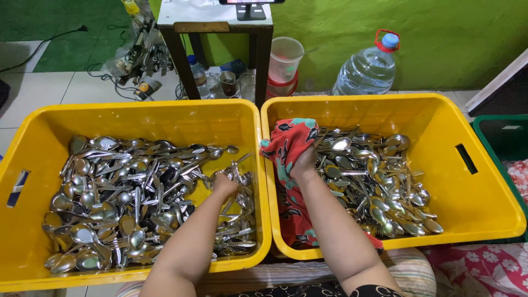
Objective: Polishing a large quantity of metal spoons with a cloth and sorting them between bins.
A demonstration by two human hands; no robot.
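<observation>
Two yellow plastic crates stand side by side. The left crate [33,159] holds a heap of metal spoons and forks [121,203]. My left hand [224,185] reaches into its right side, fingers closed among the cutlery there. The right crate [484,187] holds another pile of spoons [379,176]. My right hand [304,163] sits at that crate's left side, gripping a red floral cloth [289,144] that drapes down the crate's inner wall. What the left fingers enclose is partly hidden.
A dark wooden table leg [263,60] and a clear plastic tub [285,58] stand behind the crates. A large water jug [367,69] rests by the green wall. Tangled cables [137,60] lie at the back left. A green crate [503,137] sits at right.
</observation>
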